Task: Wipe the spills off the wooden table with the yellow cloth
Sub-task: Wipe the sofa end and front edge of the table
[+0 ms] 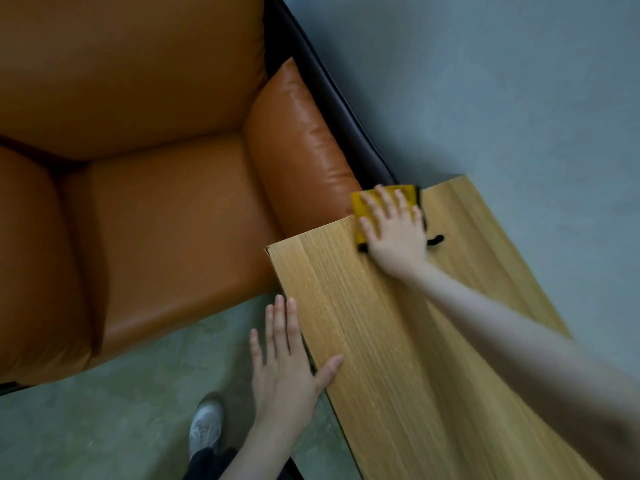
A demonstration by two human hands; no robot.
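Note:
A long light wooden table (pixel 398 341) runs from the bottom right up toward the sofa. My right hand (pixel 394 233) lies flat with fingers spread on the yellow cloth (pixel 362 206), pressing it onto the table's far left corner; part of the cloth hangs past the edge. Dark spill marks (pixel 435 240) show just right of that hand, and another peeks out under its heel. My left hand (pixel 287 362) rests open at the table's near left edge, thumb on the wood, fingers over the floor, holding nothing.
An orange leather sofa (pixel 138 188) with a dark frame stands directly left of the table, its armrest (pixel 298 143) touching the far corner. Grey-green floor (pixel 121 427) lies below, with my grey shoe (pixel 206 427) on it. A grey wall or floor surface (pixel 502 81) lies beyond.

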